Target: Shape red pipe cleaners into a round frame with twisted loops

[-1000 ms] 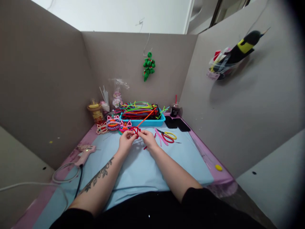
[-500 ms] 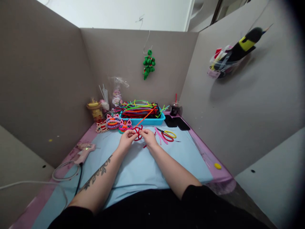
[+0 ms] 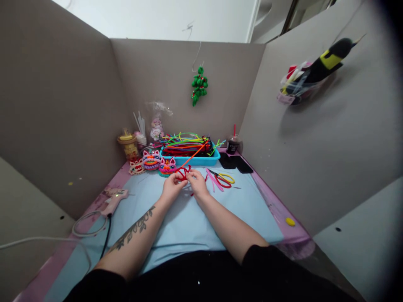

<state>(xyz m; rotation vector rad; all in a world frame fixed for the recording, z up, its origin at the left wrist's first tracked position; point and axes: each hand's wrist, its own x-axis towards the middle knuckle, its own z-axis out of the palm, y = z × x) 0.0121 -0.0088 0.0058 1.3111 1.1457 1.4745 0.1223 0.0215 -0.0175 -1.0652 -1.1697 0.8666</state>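
Pinch by left hand point(image 3: 172, 187) and right hand point(image 3: 198, 183), fingertips closed on red openwork piece point(image 3: 181, 173); risked warping it by squeezing too hard.

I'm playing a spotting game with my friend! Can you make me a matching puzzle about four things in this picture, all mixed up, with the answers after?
Things:
1. red craft piece
2. scissors
3. glue gun
4. tray

Clues:
A. pink, with a small green light
B. blue, heaped with colourful stems
C. held by the left hand and right hand
D. one red handle, one yellow

Pairs: 1-C, 2-D, 3-A, 4-B
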